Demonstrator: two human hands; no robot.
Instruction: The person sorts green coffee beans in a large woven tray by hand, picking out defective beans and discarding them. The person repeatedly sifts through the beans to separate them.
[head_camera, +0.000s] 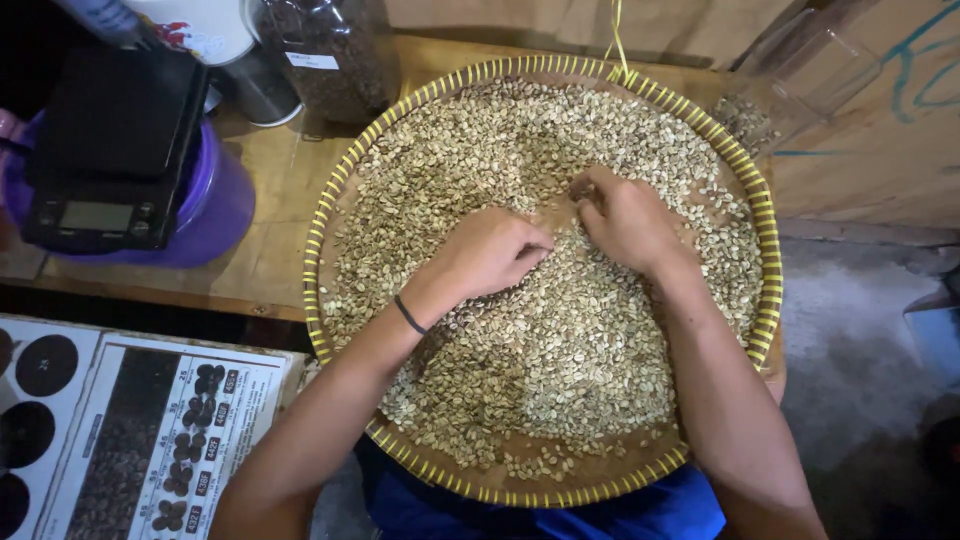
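Round woven tray (335, 200) on wooden counter (270, 190), spread with pale green coffee beans (560, 350). Left hand (490, 250) and right hand (625, 215) rest on beans near centre, fingers curled, possibly pinching beans. Digital scale (110, 150) at 9 o'clock.

Both forearms are bare from the elbow down, with no sleeves in sight. The left hand (487, 252) has a thin black band (409, 314), like a hair tie or cord bracelet, round its wrist. The right hand (628, 220) wears nothing: no ring, watch or glove shows. Just below the wrist band, between the forearms, bright blue cloth (560, 510) covers the lap.
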